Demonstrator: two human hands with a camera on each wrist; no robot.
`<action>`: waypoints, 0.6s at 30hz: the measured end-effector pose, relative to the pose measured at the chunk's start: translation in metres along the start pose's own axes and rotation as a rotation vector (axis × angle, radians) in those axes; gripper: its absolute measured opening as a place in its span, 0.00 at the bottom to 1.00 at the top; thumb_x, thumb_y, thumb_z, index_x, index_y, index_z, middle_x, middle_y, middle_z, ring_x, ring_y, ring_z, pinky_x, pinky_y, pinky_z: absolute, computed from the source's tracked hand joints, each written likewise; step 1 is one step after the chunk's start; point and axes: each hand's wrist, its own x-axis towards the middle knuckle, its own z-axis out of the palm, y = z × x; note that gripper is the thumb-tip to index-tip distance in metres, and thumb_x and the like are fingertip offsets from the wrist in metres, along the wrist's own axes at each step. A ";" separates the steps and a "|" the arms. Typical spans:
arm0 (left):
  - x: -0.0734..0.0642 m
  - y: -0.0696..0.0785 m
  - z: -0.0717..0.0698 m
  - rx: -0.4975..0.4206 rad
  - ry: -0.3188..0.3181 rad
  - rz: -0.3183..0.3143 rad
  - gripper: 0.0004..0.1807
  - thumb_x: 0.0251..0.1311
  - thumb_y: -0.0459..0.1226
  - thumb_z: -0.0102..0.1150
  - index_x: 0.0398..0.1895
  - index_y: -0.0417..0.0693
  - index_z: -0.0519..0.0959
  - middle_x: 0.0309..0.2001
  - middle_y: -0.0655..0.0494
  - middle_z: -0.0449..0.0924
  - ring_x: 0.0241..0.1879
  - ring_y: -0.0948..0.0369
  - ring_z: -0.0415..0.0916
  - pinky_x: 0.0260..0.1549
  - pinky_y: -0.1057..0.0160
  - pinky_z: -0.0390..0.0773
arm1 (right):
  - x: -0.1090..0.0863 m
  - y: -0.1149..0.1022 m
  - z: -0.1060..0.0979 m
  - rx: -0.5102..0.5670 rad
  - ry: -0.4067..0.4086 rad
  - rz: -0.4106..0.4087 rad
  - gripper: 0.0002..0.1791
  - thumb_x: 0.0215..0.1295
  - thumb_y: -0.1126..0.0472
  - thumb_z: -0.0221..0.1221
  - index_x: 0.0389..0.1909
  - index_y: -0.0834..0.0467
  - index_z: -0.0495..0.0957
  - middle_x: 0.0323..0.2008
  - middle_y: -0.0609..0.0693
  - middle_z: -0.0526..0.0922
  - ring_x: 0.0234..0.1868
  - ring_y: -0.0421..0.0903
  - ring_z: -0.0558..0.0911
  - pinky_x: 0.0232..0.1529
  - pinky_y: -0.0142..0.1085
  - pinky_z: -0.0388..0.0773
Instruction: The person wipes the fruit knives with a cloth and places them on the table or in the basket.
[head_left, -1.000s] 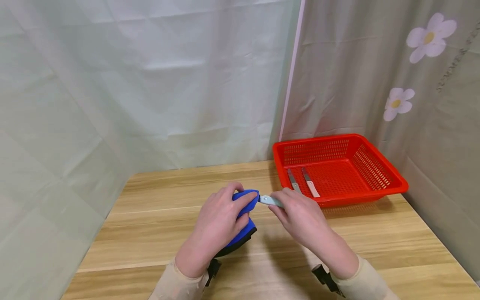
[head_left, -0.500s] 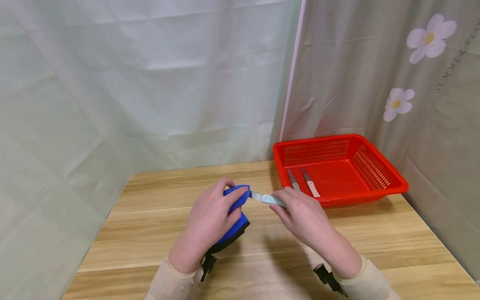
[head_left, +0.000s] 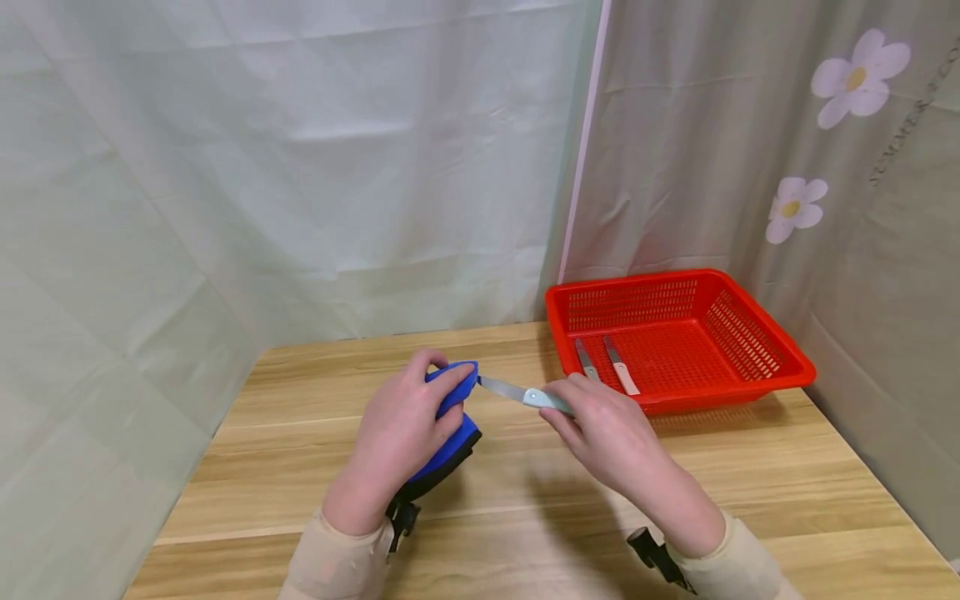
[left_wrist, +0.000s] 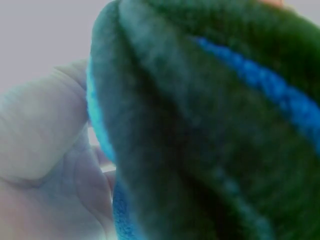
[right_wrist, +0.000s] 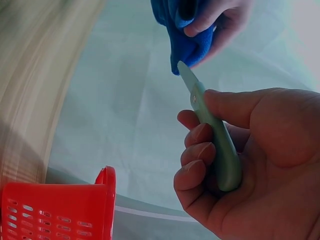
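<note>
My right hand (head_left: 603,425) grips a small knife by its pale green handle (right_wrist: 217,140), thumb along one side and fingers curled round it. The knife's bare blade (head_left: 501,388) points left toward my other hand. A folded blue cloth (head_left: 453,442) with black edging is pinched in my left hand (head_left: 401,425), and its upper fold lies right at the blade's tip. Both hands are above the table. In the left wrist view the dark-edged cloth (left_wrist: 165,125) fills most of the picture, beside the thumb (left_wrist: 42,125).
A red plastic basket (head_left: 720,398) with slotted walls stands at the back right of the wooden table (head_left: 300,467). Inside it lie two more knives, one with a grey-green handle (head_left: 591,372) and one with a pink handle (head_left: 626,379). Pale curtains (head_left: 375,167) hang behind.
My left hand has moved left and slightly away with the cloth, sliding off along the blade, so most of the blade now shows. The right hand has stayed nearly still.
</note>
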 end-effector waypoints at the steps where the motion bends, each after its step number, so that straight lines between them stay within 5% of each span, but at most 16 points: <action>1: 0.000 -0.001 -0.001 0.001 -0.002 -0.004 0.25 0.64 0.36 0.78 0.66 0.51 0.89 0.58 0.43 0.80 0.35 0.49 0.83 0.33 0.49 0.86 | 0.000 0.000 0.000 0.002 0.000 0.003 0.12 0.70 0.59 0.76 0.51 0.52 0.88 0.33 0.38 0.77 0.30 0.38 0.72 0.28 0.33 0.72; 7: -0.001 -0.001 -0.004 0.000 0.007 -0.017 0.26 0.65 0.37 0.77 0.67 0.50 0.88 0.58 0.43 0.80 0.39 0.47 0.85 0.36 0.47 0.87 | 0.000 0.001 -0.001 -0.005 0.006 0.002 0.13 0.70 0.59 0.77 0.52 0.52 0.88 0.33 0.39 0.78 0.31 0.38 0.72 0.29 0.33 0.73; 18: 0.004 0.023 -0.002 -0.020 0.065 0.149 0.25 0.62 0.37 0.80 0.63 0.49 0.90 0.55 0.44 0.82 0.42 0.49 0.84 0.41 0.50 0.87 | 0.001 0.000 0.000 -0.012 -0.002 0.012 0.13 0.71 0.59 0.76 0.53 0.53 0.88 0.35 0.41 0.80 0.31 0.39 0.73 0.28 0.33 0.73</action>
